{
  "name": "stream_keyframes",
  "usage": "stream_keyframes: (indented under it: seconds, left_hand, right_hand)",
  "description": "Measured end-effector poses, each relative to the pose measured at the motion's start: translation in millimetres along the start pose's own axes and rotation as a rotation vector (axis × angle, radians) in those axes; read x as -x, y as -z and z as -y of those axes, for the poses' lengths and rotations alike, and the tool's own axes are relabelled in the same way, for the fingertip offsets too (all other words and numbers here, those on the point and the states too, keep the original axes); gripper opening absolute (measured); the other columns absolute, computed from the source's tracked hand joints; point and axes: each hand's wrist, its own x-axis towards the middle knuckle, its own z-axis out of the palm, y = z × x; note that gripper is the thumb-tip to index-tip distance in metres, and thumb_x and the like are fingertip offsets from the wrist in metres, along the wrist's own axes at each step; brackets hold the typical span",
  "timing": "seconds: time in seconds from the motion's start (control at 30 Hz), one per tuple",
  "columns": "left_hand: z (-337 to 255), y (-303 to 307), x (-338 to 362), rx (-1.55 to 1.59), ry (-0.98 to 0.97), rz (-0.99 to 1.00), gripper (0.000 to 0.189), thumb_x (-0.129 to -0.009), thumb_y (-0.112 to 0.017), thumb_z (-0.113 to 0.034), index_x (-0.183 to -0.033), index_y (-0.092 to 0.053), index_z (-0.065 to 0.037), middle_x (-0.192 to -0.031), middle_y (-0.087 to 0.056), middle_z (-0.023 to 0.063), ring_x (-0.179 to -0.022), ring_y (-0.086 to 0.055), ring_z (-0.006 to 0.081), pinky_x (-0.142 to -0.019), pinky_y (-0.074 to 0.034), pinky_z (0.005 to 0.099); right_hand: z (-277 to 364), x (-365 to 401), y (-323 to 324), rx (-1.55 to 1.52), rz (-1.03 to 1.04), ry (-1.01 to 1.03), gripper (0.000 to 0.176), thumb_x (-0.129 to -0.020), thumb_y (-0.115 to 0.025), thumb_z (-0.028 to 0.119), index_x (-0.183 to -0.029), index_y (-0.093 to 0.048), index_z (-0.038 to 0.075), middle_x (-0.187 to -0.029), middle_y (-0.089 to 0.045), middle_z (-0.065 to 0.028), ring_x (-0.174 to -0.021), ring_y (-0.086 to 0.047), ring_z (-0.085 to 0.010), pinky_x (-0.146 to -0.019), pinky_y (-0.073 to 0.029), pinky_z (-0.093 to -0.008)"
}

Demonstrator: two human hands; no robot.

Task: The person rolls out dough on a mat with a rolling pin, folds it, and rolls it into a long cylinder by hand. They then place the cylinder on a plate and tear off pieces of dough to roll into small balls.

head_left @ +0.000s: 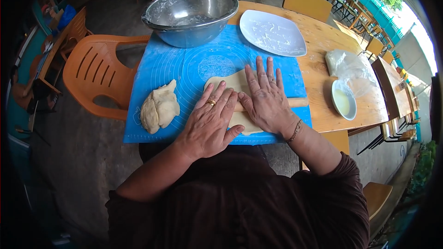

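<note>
Rolling pin (297,102): lies across the dough sheet (230,83) on the blue mat (184,64), worktop (323,78).
Left hand (210,120): palm on pin, fingers flat, released.
Right hand (265,99): likewise, fingers spread, pressing down.
Dough lump (159,108): 9 o'clock of the hands, apart.
Steel bowl (189,16): 12 o'clock.
White plate (272,32): 1 o'clock.

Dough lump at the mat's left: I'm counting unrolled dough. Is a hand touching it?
No, the dough lump lies apart while the left hand and right hand press on the rolling pin.
</note>
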Motion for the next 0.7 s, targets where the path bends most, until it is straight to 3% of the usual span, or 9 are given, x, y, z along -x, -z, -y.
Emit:
stream_keyframes:
  seconds: [0.03,0.13,0.17,0.37,0.57,0.7]
  left_hand:
    - [-3.8,1.5,3.3,0.017,-0.007,-0.013,0.074,-0.104,-0.027,-0.052,-0.140,-0.045,0.011,-0.142,-0.049,0.0273,-0.140,-0.039,0.0437,-0.119,-0.021,0.0526]
    - [-7.6,7.1,13.1,0.202,-0.001,-0.021,0.068,-0.105,-0.029,-0.046,-0.137,-0.048,0.011,-0.138,-0.054,0.0275,-0.133,-0.047,0.0435,-0.116,-0.030,0.0517]
    - [-8.1,10.2,13.8,0.241,-0.037,-0.073,0.062,-0.106,-0.030,-0.039,-0.134,-0.053,0.011,-0.133,-0.058,0.0275,-0.128,-0.052,0.0436,-0.112,-0.036,0.0507]
    - [-14.1,26.4,27.6,0.502,-0.055,-0.054,0.048,-0.104,-0.034,-0.024,-0.127,-0.059,0.010,-0.129,-0.062,0.0265,-0.124,-0.057,0.0430,-0.109,-0.038,0.0492]
    - [-16.6,25.3,31.9,0.361,-0.032,-0.065,0.034,-0.094,-0.053,-0.006,-0.123,-0.061,0.010,-0.125,-0.064,0.0250,-0.120,-0.060,0.0391,-0.105,-0.042,0.0462]
    - [-11.5,16.7,36.1,0.263,-0.084,-0.130,0.032,-0.089,-0.057,0.002,-0.119,-0.063,0.009,-0.121,-0.066,0.0235,-0.116,-0.062,0.0375,-0.103,-0.046,0.0449]
  right_hand:
    - [0.6,5.5,2.7,0.004,0.109,0.006,0.070,-0.100,-0.048,0.042,-0.146,-0.037,-0.009,-0.152,-0.030,-0.0365,-0.146,-0.025,-0.0492,-0.118,-0.022,-0.0565]
    - [3.1,19.5,12.6,-0.182,0.232,-0.002,0.069,-0.103,-0.044,0.041,-0.146,-0.036,-0.012,-0.152,-0.030,-0.0366,-0.146,-0.024,-0.0497,-0.119,-0.020,-0.0556]
    - [5.1,23.8,17.2,-0.181,0.230,-0.001,0.069,-0.103,-0.044,0.041,-0.146,-0.036,-0.012,-0.152,-0.030,-0.0366,-0.146,-0.024,-0.0497,-0.119,-0.020,-0.0556]
    - [19.6,53.1,42.2,-0.271,0.239,0.030,0.067,-0.102,-0.048,0.039,-0.145,-0.036,-0.011,-0.152,-0.032,-0.0349,-0.144,-0.030,-0.0485,-0.117,-0.026,-0.0531]
    - [30.4,69.8,55.2,-0.279,0.295,0.013,0.069,-0.097,-0.058,0.032,-0.148,-0.032,-0.008,-0.158,-0.024,-0.0301,-0.146,-0.028,-0.0457,-0.116,-0.028,-0.0523]
    - [31.8,80.7,54.0,-0.232,0.246,0.062,0.073,-0.093,-0.062,0.026,-0.150,-0.029,-0.007,-0.159,-0.023,-0.0285,-0.146,-0.027,-0.0442,-0.116,-0.028,-0.0531]
